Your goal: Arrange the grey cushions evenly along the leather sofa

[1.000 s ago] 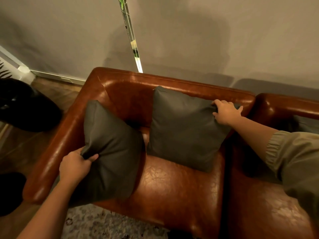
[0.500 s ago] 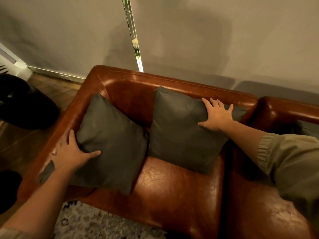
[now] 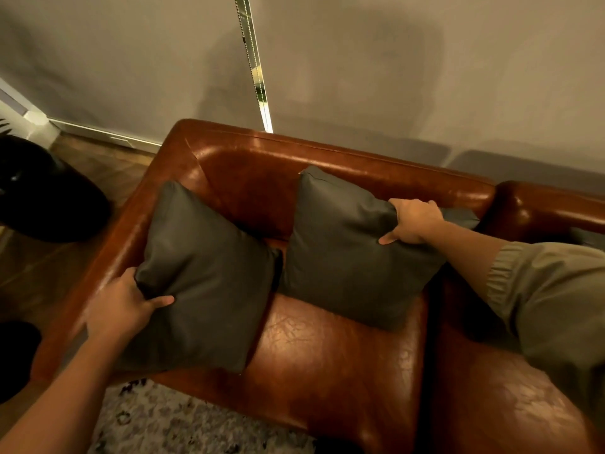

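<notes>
Two grey cushions stand on the brown leather sofa (image 3: 327,362). The left cushion (image 3: 209,276) leans against the left armrest, and my left hand (image 3: 121,306) grips its lower left edge, thumb on the front face. The right cushion (image 3: 343,257) leans on the backrest; my right hand (image 3: 414,221) clasps its upper right edge, fingers curled over the top. The two cushions touch at their inner corners. A sliver of another grey cushion (image 3: 586,237) shows at the far right on the neighbouring seat.
A wall runs directly behind the sofa, with a thin bright vertical strip (image 3: 255,67). A dark rounded object (image 3: 49,198) sits on the wooden floor left of the armrest. A patterned rug (image 3: 183,424) lies in front of the sofa.
Both hands went from lying flat on the cushions to gripping their edges. The left cushion stands a little more upright against the armrest.
</notes>
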Motion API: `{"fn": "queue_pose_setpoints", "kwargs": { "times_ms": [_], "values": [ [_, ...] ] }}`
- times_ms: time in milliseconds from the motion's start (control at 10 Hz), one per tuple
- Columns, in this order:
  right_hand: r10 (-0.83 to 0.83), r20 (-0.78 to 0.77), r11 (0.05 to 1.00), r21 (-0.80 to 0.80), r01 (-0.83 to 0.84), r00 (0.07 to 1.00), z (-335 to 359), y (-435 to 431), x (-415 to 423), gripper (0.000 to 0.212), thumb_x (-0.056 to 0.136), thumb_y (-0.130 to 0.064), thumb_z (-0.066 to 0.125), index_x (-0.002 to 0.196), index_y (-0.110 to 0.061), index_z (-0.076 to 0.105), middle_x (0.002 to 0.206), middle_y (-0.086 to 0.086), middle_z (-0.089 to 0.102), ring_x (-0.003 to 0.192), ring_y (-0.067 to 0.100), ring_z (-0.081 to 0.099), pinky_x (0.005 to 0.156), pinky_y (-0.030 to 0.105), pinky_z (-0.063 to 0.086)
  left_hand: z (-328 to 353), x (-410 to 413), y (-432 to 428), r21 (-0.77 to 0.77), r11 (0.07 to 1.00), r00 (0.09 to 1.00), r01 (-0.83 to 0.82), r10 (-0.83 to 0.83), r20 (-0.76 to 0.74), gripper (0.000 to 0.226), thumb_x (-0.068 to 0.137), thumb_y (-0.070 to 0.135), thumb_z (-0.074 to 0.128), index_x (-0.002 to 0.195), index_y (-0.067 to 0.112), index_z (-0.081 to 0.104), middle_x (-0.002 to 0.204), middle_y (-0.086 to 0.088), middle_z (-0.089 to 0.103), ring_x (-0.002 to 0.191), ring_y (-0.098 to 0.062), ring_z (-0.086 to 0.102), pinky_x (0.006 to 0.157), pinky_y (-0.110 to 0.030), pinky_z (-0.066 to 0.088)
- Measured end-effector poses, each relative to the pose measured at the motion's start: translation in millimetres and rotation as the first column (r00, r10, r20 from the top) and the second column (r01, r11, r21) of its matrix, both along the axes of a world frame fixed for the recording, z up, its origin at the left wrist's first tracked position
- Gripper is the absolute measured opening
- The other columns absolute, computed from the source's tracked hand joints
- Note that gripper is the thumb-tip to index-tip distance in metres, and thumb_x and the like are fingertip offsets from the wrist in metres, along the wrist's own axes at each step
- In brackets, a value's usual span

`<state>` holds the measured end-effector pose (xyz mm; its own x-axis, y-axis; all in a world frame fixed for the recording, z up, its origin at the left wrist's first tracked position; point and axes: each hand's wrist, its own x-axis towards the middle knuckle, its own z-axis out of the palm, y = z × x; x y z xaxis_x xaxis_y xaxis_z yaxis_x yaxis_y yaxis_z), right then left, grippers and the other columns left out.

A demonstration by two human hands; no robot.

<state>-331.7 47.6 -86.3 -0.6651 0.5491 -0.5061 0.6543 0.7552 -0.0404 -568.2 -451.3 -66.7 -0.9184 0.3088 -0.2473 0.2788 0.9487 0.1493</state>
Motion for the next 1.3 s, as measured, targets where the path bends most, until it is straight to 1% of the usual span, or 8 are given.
{"fn": "queue_pose_setpoints", "kwargs": {
  "times_ms": [300, 500, 700, 800, 900, 1100, 1200, 1300],
  "values": [
    [0.002, -0.102, 0.998, 0.069, 0.005, 0.995, 24, 20, 2, 0.077, 0.064, -0.065, 0.084, 0.126, -0.030, 0.054, 0.118, 0.005, 0.071, 0.115, 0.035, 0.062, 0.095, 0.052, 0.039, -7, -4, -3, -0.041, 0.998, 0.999, 0.037, -0.038, -0.014, 0.067, 0.062, 0.060, 0.085, 0.113, 0.023, 0.059, 0.103, -0.017, 0.072, 0.095, -0.045, 0.065, 0.061, -0.041, 0.043],
    [-0.030, -0.106, 0.998, 0.056, 0.036, 0.994, 3, 12, 7, 0.078, 0.066, -0.063, 0.085, 0.125, -0.026, 0.049, 0.111, 0.005, 0.069, 0.114, 0.036, 0.060, 0.097, 0.056, 0.041, -15, -14, -11, -0.102, 0.995, 0.999, -0.004, 0.008, 0.032, 0.099, 0.054, 0.075, 0.080, 0.133, 0.024, 0.048, 0.121, -0.017, 0.066, 0.105, -0.043, 0.063, 0.072, -0.045, 0.050],
    [-0.081, 0.007, 0.977, 0.198, 0.078, 0.997, -10, 1, 6, 0.106, 0.069, -0.067, 0.080, 0.152, -0.026, 0.028, 0.149, 0.012, 0.047, 0.142, 0.038, 0.037, 0.114, 0.072, 0.019, -25, -4, -1, -0.130, 0.986, 0.994, -0.109, 0.111, 0.006, 0.120, 0.056, 0.069, 0.082, 0.149, 0.030, 0.017, 0.144, -0.023, 0.046, 0.127, -0.050, 0.047, 0.096, -0.065, 0.043],
    [-0.174, -0.116, 0.932, 0.302, 0.202, 0.978, -11, -30, 9, 0.108, 0.074, -0.048, 0.085, 0.157, -0.029, 0.019, 0.160, 0.019, 0.027, 0.148, 0.044, 0.020, 0.111, 0.074, 0.019, -25, 23, 20, -0.080, 0.996, 0.977, 0.027, -0.043, -0.210, 0.110, 0.059, 0.027, 0.088, 0.151, 0.027, 0.027, 0.146, -0.025, 0.035, 0.132, -0.051, 0.034, 0.104, -0.071, 0.026],
    [0.008, -0.361, 0.909, 0.391, 0.144, 0.933, -25, -72, 37, 0.088, 0.067, -0.018, 0.086, 0.145, -0.024, 0.046, 0.145, 0.022, 0.042, 0.132, 0.043, 0.036, 0.101, 0.070, 0.032, -47, 61, 31, -0.239, 0.864, 0.830, 0.444, -0.496, -0.253, 0.076, 0.056, 0.014, 0.082, 0.129, 0.014, 0.060, 0.134, -0.021, 0.050, 0.127, -0.045, 0.040, 0.112, -0.069, 0.024],
    [-0.092, -0.225, 0.982, 0.142, 0.126, 0.970, -38, -110, 96, 0.062, 0.078, -0.025, 0.071, 0.137, -0.027, 0.052, 0.136, 0.011, 0.051, 0.126, 0.037, 0.045, 0.097, 0.059, 0.045, -64, 78, 31, -0.483, 0.760, 0.870, 0.434, -0.492, 0.007, 0.073, 0.065, 0.035, 0.078, 0.132, 0.013, 0.060, 0.146, -0.020, 0.048, 0.143, -0.045, 0.027, 0.116, -0.063, 0.002],
    [-0.282, 0.008, 0.924, -0.266, 0.274, 0.960, -45, -130, 151, 0.049, 0.090, -0.035, 0.062, 0.137, -0.029, 0.050, 0.138, 0.005, 0.054, 0.127, 0.029, 0.050, 0.101, 0.044, 0.048, -52, 94, 55, -0.527, 0.758, 0.916, 0.385, -0.385, 0.115, 0.066, 0.080, 0.053, 0.062, 0.137, 0.021, 0.054, 0.154, -0.016, 0.039, 0.146, -0.044, 0.021, 0.113, -0.065, 0.016],
    [-0.325, 0.082, 0.844, -0.424, 0.328, 0.942, -44, -143, 186, 0.042, 0.094, -0.033, 0.060, 0.135, -0.023, 0.054, 0.137, 0.007, 0.060, 0.123, 0.026, 0.058, 0.100, 0.037, 0.049, -57, 110, 70, -0.408, 0.763, 0.863, 0.501, -0.408, 0.298, 0.059, 0.089, 0.057, 0.051, 0.138, 0.025, 0.051, 0.150, -0.009, 0.046, 0.142, -0.035, 0.033, 0.111, -0.053, 0.032]
  ]
}}
